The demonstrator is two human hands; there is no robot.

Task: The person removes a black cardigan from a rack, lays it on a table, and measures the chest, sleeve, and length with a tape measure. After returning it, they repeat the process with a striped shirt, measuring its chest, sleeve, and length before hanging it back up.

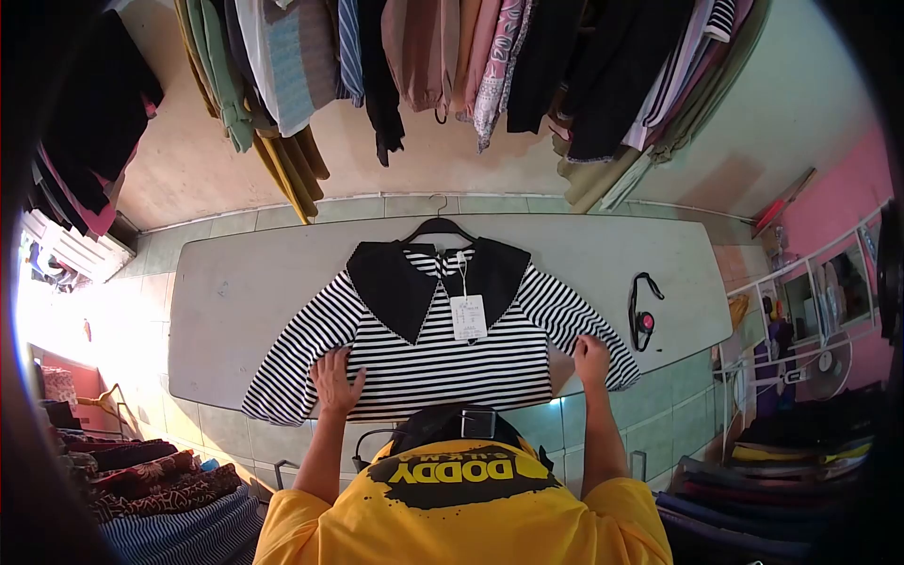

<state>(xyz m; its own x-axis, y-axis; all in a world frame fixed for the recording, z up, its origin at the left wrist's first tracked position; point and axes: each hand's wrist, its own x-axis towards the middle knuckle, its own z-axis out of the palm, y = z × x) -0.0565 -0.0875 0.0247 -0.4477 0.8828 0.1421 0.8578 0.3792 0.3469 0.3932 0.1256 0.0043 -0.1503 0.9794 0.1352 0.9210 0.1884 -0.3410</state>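
One striped blouse (414,372) lies on the table (226,282), reaching its near edge; a tug could drag it off. The left hand (332,380) rests flat, fingers spread; the right hand (591,360) curls at a sleeve (576,315), its hold unclear. The hanger (440,227) could obstruct toward the table's far edge; a strapped device (645,323) lies near its right end, garments (490,66) beyond.

Hanging garments (421,56), cropped by the upper edge; yellow T-shirt (471,532), by the lower. Print on the paper tag (468,318) is too small to read. The right hand's (591,360) curled fingertips are hidden; any grip on the striped blouse (452,375) is indeterminable.
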